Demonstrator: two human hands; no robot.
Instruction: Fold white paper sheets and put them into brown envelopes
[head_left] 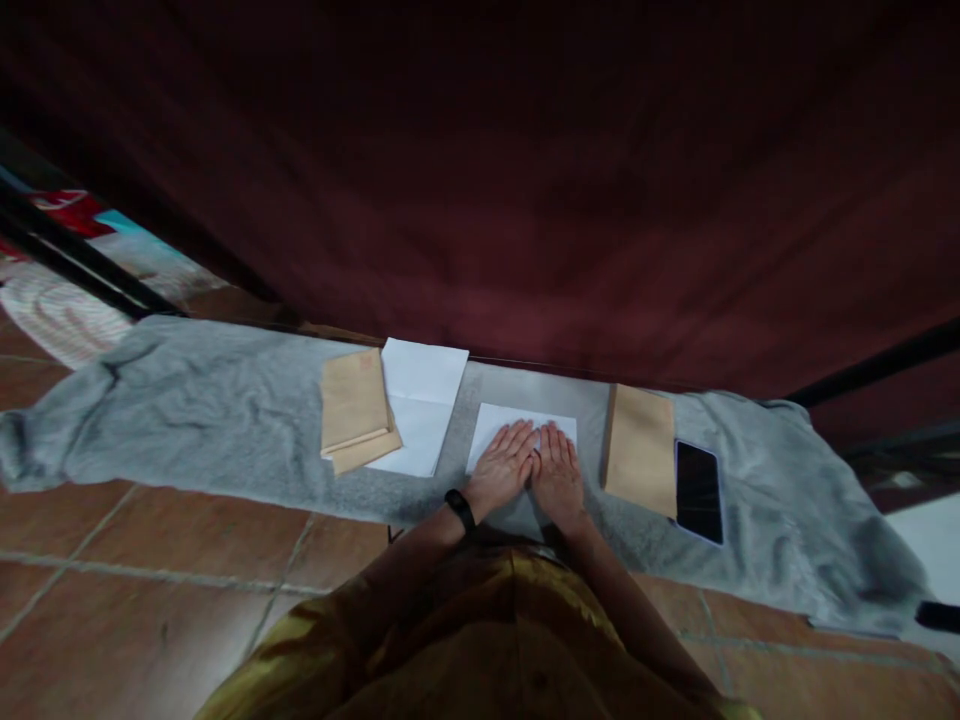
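Head view: just below the centre of the frame, the left hand [501, 465] and right hand [558, 478] lie palms down, fingers straight and together, gripping nothing, on a white sheet [484, 428] on the cloth-covered table [225, 420]. I'd judge the step to be smoothing it flat; the next move calls for even pressure so it doesn't skid. Envelope-like tan papers [352, 400] left of centre and a tan stack [641, 450] to the right hide any contents.

White sheet [489, 424] partly hidden beneath left hand [504, 464] and right hand [557, 478]
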